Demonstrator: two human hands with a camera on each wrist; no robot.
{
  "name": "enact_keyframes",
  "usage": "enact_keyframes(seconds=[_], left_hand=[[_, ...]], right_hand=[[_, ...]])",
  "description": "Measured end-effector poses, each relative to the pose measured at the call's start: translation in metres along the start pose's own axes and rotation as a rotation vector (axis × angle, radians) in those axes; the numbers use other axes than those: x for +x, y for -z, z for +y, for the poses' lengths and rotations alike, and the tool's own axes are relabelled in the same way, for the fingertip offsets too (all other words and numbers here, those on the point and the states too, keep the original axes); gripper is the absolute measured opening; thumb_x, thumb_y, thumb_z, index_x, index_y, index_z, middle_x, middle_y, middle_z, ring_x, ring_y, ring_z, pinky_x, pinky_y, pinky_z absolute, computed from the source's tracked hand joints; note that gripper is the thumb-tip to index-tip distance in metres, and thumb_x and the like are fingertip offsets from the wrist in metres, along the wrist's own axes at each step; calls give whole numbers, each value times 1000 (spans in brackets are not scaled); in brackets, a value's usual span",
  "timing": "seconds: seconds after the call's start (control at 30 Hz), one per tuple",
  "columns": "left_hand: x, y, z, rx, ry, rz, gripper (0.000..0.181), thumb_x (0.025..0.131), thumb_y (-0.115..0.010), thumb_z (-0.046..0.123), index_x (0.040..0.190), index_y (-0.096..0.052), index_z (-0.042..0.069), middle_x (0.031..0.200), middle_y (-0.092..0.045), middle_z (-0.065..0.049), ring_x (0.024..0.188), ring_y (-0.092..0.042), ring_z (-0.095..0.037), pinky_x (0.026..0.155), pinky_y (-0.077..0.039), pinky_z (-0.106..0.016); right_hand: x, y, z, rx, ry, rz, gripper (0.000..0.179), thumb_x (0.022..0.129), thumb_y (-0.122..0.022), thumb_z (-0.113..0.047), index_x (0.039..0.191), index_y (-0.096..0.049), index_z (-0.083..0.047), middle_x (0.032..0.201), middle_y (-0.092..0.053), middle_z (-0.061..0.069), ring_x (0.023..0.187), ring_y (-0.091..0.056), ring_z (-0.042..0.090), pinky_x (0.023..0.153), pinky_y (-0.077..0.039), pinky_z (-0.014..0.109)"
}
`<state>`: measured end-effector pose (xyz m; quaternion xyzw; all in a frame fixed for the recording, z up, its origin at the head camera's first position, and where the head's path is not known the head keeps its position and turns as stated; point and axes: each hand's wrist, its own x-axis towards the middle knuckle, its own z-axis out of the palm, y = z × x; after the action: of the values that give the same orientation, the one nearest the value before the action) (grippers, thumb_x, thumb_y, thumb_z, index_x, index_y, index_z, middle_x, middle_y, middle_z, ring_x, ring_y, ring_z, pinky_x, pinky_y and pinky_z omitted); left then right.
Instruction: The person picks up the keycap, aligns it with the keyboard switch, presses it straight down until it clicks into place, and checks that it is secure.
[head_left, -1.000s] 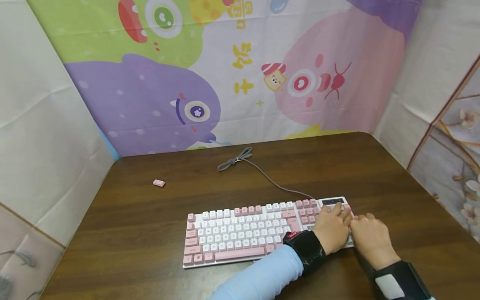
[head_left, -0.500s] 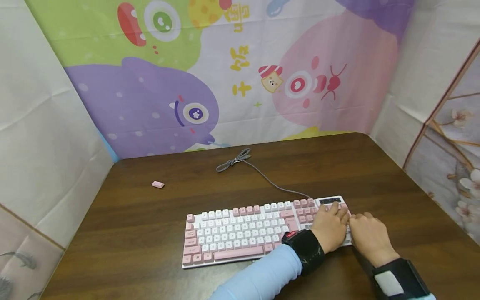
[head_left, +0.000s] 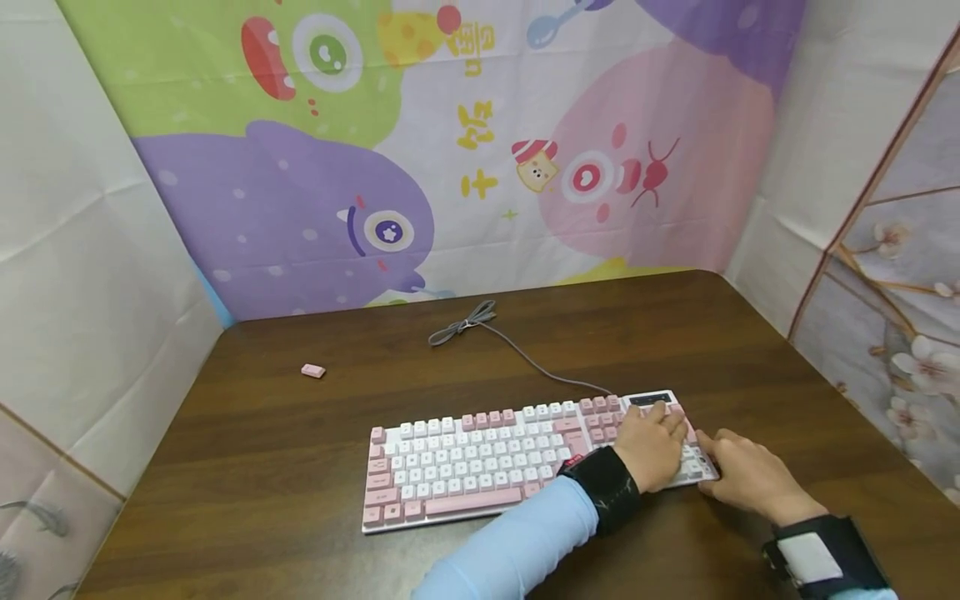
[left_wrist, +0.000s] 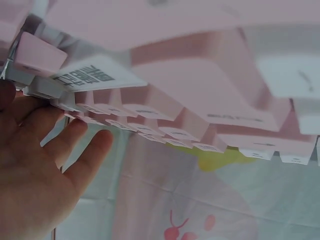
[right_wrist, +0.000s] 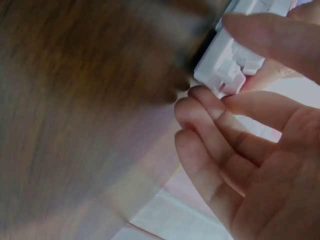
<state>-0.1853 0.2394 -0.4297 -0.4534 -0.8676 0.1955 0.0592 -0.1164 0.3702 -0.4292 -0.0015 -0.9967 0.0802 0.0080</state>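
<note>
A pink-and-white keyboard (head_left: 468,475) lies on a brown table, its right end under the hands. My left hand (head_left: 649,447) rests over the number pad. In the left wrist view, the left hand (left_wrist: 50,165) has its fingers loosely spread right at the keys. My right hand (head_left: 753,475) is at the keyboard's near right corner. In the right wrist view, the thumb of the right hand (right_wrist: 265,125) overlaps the keyboard's corner (right_wrist: 225,65) from one side, with the bent fingers on the other. The left hand hides several number-pad keys.
A single pink keycap (head_left: 312,371) lies on the table (head_left: 247,450), back left. The keyboard's grey cable (head_left: 547,371) runs back to a tied bundle (head_left: 465,323). A cartoon cloth (head_left: 480,167) hangs behind the table, with pale cloth (head_left: 97,208) at the sides.
My right hand has shifted away from the left hand toward the keyboard's near right corner, its thumb and fingers parting. The left hand stays over the number pad. The head view has turned slightly.
</note>
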Motion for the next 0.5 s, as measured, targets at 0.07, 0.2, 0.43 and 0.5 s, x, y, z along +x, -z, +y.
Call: enact_keyframes(seconds=[0.07,0.2,0.43,0.5], left_hand=[[-2,-2,-4,-4,-6,20,47,94,-37,43,141,-34,38,147,-31,23,133,-32,-3,93,-37,-26],[-8,-6,-14,-43,-9,22,48,94,-37,44,141,-34,37,147,-32,23,132,-33,-2,93,-38,-26],[-24,-8,-43,-168,23,-71,55,93,-39,46,145,-26,34,153,-24,18,140,-25,-5,109,-30,-32],[-31,-10,-56,-199,37,-66,53,94,-39,44,144,-29,32,153,-25,15,140,-27,-7,108,-31,-32]], right_hand=[[4,-2,-1,2,7,-18,61,64,-80,-23,112,-61,8,79,-58,8,64,-53,19,55,-41,38],[10,-3,-1,25,9,-49,55,64,-80,-27,106,-65,5,79,-63,9,67,-56,20,56,-42,38],[15,1,0,33,-21,-102,47,64,-80,-29,97,-68,3,79,-66,11,67,-56,20,57,-41,39],[14,2,2,25,-42,-117,42,64,-80,-28,91,-67,1,75,-64,8,65,-53,19,56,-39,37]])
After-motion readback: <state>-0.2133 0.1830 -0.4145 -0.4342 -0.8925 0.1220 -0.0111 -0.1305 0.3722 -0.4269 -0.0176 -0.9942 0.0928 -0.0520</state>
